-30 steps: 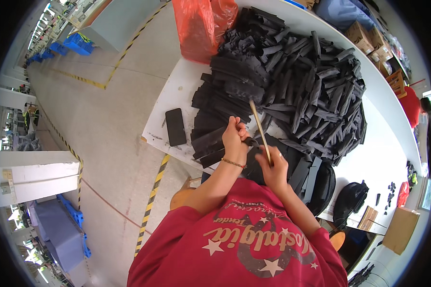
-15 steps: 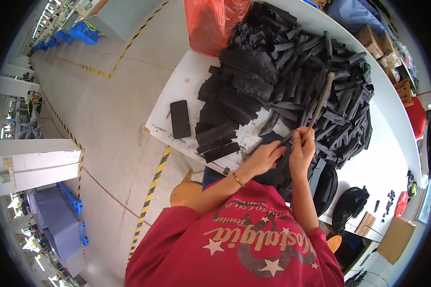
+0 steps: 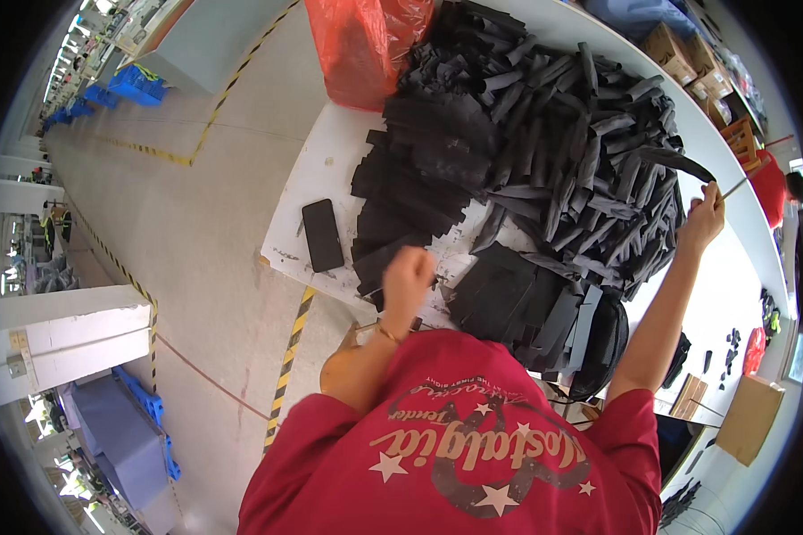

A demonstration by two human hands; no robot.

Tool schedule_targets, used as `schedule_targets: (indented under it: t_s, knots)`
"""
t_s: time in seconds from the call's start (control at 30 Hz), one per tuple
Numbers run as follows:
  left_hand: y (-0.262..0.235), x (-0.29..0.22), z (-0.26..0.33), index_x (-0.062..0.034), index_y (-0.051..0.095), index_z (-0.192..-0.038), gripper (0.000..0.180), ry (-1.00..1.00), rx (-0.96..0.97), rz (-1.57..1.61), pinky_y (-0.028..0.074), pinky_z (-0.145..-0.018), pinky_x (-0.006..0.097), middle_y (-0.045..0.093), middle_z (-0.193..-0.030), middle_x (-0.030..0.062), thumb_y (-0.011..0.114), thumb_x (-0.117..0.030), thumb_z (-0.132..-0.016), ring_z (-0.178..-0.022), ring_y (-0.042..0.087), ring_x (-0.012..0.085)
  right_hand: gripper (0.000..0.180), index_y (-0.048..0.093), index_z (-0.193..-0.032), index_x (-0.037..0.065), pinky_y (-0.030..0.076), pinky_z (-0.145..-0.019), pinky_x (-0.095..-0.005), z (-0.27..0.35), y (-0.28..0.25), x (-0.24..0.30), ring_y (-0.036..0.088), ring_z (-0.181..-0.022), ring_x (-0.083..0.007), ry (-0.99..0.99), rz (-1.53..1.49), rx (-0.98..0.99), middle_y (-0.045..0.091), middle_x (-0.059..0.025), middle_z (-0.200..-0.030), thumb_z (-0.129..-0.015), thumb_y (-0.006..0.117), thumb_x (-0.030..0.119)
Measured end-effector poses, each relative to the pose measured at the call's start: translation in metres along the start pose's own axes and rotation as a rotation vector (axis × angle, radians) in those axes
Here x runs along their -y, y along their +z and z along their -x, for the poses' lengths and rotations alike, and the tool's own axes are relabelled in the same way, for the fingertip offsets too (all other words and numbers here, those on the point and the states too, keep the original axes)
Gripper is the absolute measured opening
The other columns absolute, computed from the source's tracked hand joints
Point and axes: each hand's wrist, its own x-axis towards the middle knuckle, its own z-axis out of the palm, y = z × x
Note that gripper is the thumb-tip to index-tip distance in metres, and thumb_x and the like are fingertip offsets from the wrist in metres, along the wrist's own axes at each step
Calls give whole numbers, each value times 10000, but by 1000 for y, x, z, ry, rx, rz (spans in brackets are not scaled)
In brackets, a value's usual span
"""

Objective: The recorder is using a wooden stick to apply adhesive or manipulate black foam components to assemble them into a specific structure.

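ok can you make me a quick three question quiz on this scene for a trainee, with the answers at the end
1. True or false: the phone lies to the left of the flat black pieces.
2. Which hand holds the thin stick?
3. Multiple choice: what colour is the plastic bag at the far left of the white table?
A green
B red
C white

Key
1. True.
2. The right hand.
3. B.
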Motion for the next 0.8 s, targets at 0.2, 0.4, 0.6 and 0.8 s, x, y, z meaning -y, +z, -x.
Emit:
schedule_targets:
  t_s: [0.2, 0.4, 0.6, 0.8]
  knots:
    - [-21, 100, -45, -87, 669, -762, 113, 44, 114, -502, 471, -738, 398, 595, -821, 89, 738, -173, -734, -818, 558, 291, 469, 617, -1031, 54, 347, -571, -252, 122, 7, 8, 421, -602, -106, 54, 416, 651, 504, -6, -657, -993, 370, 451]
    - [-41, 76, -63, -84, 709, -773, 76, -70, 259, -197, 457, -764, 356, 626, -808, 62, 731, -133, -719, -813, 549, 245, 195, 646, -1056, 109, 505, -636, -392, 225, -15, -31, 638, -709, -328, -448, 423, 1207, 650, -147, -795, -888, 610, 202]
    - [-56, 51, -64, -97, 713, -817, 84, 63, 335, -145, 406, -848, 341, 617, -835, 28, 727, -146, -750, -899, 515, 219, 175, 667, -1010, 111, 499, -619, -417, 237, -5, -23, 639, -717, -328, -461, 434, 1457, 670, -121, -812, -867, 622, 201]
    - [-44, 21, -62, -112, 717, -816, 95, 198, 391, -77, 384, -905, 351, 629, -855, 32, 735, -154, -733, -962, 518, 244, 206, 646, -1052, 114, 503, -624, -425, 259, 11, -22, 639, -710, -333, -542, 455, 1541, 666, -130, -790, -887, 592, 225]
